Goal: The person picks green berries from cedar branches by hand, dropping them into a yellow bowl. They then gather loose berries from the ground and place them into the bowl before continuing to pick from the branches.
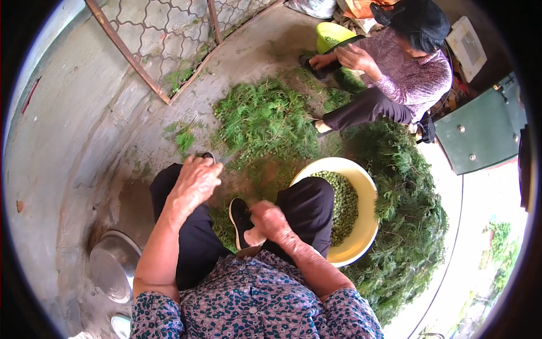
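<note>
My left hand (197,179) is above my left knee, with its fingers curled together. Whatever it may hold is too small or hidden to make out. Lower and to the right, my right hand (270,219) is closed between my knees, slightly blurred, and its grip is hidden too. Beside my right knee stands a yellow basin (366,212) holding many small round green cones or berries (343,209). A heap of feathery green conifer sprigs (268,121) lies on the floor ahead of my hands. To the right of the basin is a larger pile of leafy branches (409,226).
Across from me at the upper right, a person (415,79) sits with both hands raised near a yellow-green bucket (326,37). A rusty metal grille (164,39) leans at the upper left. Metal pots (116,265) lie left of me; a green box (480,127) stands far right.
</note>
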Motion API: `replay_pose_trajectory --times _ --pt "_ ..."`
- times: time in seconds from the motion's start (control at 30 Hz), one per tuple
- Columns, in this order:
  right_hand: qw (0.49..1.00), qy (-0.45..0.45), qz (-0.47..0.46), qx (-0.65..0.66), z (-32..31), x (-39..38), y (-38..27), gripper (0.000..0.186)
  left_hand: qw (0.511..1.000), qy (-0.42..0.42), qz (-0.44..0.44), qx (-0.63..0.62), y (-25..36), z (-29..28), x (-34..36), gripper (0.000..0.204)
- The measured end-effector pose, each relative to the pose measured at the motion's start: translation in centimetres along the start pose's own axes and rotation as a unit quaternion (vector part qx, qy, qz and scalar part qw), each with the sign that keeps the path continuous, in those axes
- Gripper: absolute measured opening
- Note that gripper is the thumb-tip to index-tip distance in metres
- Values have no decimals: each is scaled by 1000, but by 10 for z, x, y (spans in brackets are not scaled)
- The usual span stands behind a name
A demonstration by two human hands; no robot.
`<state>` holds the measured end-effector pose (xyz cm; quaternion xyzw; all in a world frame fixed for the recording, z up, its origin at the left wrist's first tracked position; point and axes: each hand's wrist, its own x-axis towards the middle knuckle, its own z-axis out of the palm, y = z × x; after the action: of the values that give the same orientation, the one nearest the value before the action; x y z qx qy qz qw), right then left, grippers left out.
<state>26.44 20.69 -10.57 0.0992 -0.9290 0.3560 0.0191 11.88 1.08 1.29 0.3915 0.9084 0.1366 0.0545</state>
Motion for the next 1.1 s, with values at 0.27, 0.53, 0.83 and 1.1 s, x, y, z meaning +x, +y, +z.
replay_pose_trajectory --times 0.27,0.53,0.83,1.1 --pt "977 -150 118 92 2 0 6 23 989 -130 -65 26 19 17 15 38" --pt "970 -210 102 71 9 4 14 25 995 -95 -43 2 23 27 18 36" --pt "971 -203 100 72 13 6 19 22 996 -78 -43 -19 23 29 16 37" --pt "972 -199 107 60 16 5 19 21 999 -32 -34 -27 16 41 12 37"
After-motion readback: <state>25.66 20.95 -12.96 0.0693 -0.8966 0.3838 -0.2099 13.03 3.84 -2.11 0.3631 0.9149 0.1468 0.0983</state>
